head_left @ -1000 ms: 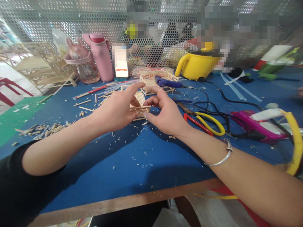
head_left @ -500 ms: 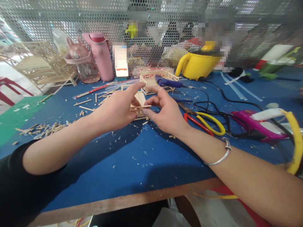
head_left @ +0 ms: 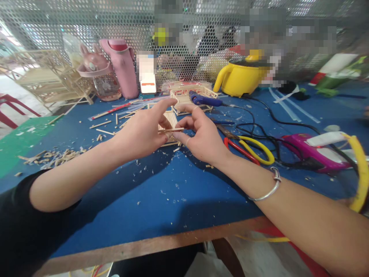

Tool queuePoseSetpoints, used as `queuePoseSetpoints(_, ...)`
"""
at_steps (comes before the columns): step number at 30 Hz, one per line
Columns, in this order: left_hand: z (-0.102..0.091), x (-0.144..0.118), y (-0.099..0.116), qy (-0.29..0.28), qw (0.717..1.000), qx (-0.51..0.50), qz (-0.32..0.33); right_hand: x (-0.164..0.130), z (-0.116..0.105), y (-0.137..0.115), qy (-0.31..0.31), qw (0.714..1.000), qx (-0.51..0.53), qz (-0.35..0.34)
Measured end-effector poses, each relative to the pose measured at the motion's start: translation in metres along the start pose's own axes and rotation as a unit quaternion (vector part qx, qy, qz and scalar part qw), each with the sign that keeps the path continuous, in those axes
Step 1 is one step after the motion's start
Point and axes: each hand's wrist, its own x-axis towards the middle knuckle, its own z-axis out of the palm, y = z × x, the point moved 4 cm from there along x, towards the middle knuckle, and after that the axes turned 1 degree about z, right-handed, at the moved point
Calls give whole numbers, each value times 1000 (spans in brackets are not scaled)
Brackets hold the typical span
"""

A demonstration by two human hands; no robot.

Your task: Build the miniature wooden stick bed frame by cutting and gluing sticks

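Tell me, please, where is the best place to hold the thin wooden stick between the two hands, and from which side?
Probably at its two ends. The thin wooden stick lies level, crosswise, above the blue table. The left hand pinches its left end and the right hand meets its right end, each coming from its own side. This leaves the bare middle free and looks steadier for so slender a piece.

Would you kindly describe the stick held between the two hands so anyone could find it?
On the blue table, find the left hand and right hand meeting mid-table. The thin wooden stick bridges their fingertips, level, lifted above the loose sticks lying flat.
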Motion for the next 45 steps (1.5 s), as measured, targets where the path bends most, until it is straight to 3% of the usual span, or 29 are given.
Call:
queuePoseSetpoints(9, -1, 0, -4, -34, 999, 16, 36, 0, 0, -2, -16, 1000, -5, -20)
queuePoseSetpoints(15, -4, -5, -2, -8, 997, 26, 70, -1, -1, 1, -54, 998, 30, -29)
queuePoseSetpoints(19, -17, -18, -1, 67, 993, 28, 94, 0, -5, -2, -39, 999, 11, -36)
queuePoseSetpoints(23, -31, -45, -4, 257, 964, -4, 69, 0, -34, -23, 53, 990, -104, -77)
queuePoseSetpoints(24, -28, -51, -3, 261, 962, -11, 76, -1, -46, -29, 82, 982, -150, -85)
queuePoseSetpoints(25, -21, -54, -1, 228, 969, -18, 92, -3, -59, -33, 105, 970, -202, -84)
queuePoseSetpoints(27, 2, -55, 4, 70, 992, -21, 106, -8, -84, -34, 104, 939, -326, -44)
queuePoseSetpoints(28, 14, -55, 5, -6, 996, -14, 93, -12, -95, -28, 70, 912, -405, 10)
queuePoseSetpoints(29, 24, -54, 4, -46, 996, -5, 72, -17, -105, -18, 18, 875, -476, 84)
queuePoseSetpoints(31, 37, -52, 4, -79, 996, 1, 34, -33, -120, 2, -94, 799, -564, 186)
queuePoseSetpoints(33, 44, -51, 4, -75, 997, -6, 4, -47, -123, 14, -159, 765, -598, 179)
queuePoseSetpoints(38, 49, -50, 9, -50, 996, 33, -59, -62, -118, 17, -128, 754, -611, 203)
queuePoseSetpoints(42, 52, -46, 16, -76, 988, 75, -111, -58, -115, 9, -179, 780, -559, 218)
queuePoseSetpoints(45, 51, -44, 19, -73, 986, 73, -130, -58, -126, -6, -179, 777, -556, 232)
